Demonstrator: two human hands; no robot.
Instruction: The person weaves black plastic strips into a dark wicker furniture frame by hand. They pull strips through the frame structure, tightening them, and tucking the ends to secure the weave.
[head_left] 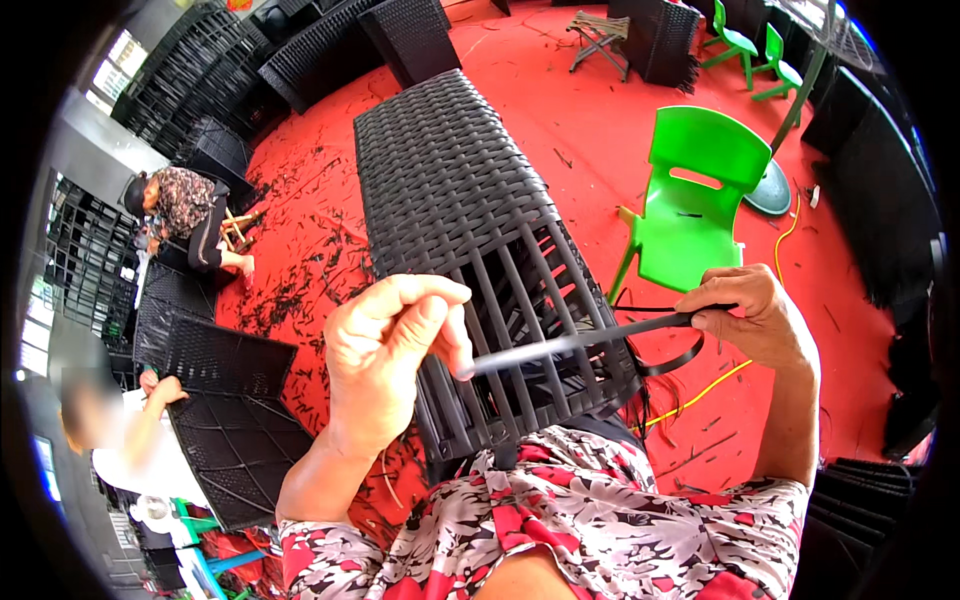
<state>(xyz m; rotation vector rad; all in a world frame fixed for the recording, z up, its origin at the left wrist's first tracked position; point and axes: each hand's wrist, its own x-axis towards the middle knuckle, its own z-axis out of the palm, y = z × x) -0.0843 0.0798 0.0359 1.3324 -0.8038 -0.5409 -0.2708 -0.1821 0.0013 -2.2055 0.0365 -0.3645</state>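
A flat black weaving strip stretches between my two hands, above a half-woven black wicker furniture piece. My left hand is closed, fingers curled, with the strip's blurred end at its fingertips. At the other side my right hand pinches the strip between thumb and fingers. A loop of strip hangs below that hand. The wicker piece lies in front of my lap. Its far part is densely woven, while the near part shows bare parallel black slats with gaps between them.
A green plastic chair stands right of the wicker piece. Black scraps litter the red floor. A yellow cable runs along the right. Two people work at the left beside black wicker panels.
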